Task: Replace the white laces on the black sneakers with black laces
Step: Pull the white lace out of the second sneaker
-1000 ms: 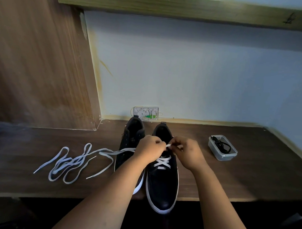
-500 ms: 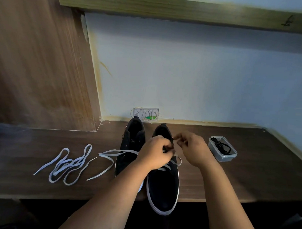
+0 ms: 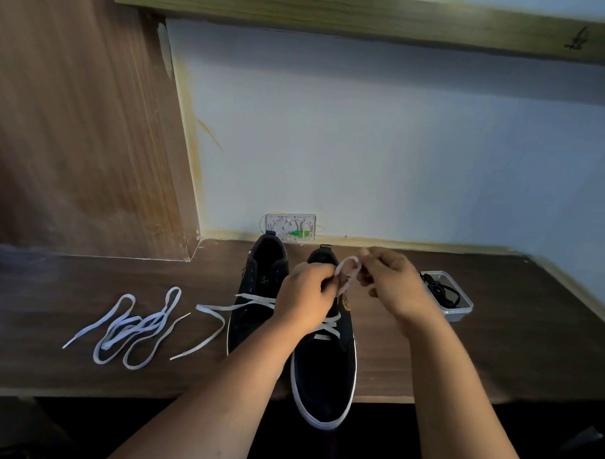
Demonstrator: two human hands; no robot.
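Surface: dark wood desk [image 3: 495, 356], pale wall behind.
Right sneaker [image 3: 325, 367]: toe over desk edge, white lace [image 3: 328, 328] still crossed in lower eyelets.
Left sneaker [image 3: 257, 296]: beside it, unlaced.
Left hand [image 3: 307, 298]: pinching lace loop.
Right hand [image 3: 393, 287]: pinching same loop, above tongue.
Loose white lace [image 3: 133, 330]: on desk, left.
Black laces [image 3: 441, 291]: in clear tub [image 3: 457, 312], right.

Lighting: dim throughout; your brightest area is the pale wall [image 3: 400, 147], evenly lit with no glare. Shadow: a dark band lies under the shelf [image 3: 370, 15] above; the space below the worktop [image 3: 495, 356] edge is near black. Blur: the wood panel [image 3: 75, 118] at left smears; your hands [image 3: 388, 284] look soft. Distortion: straight edges bow toward the frame corners.
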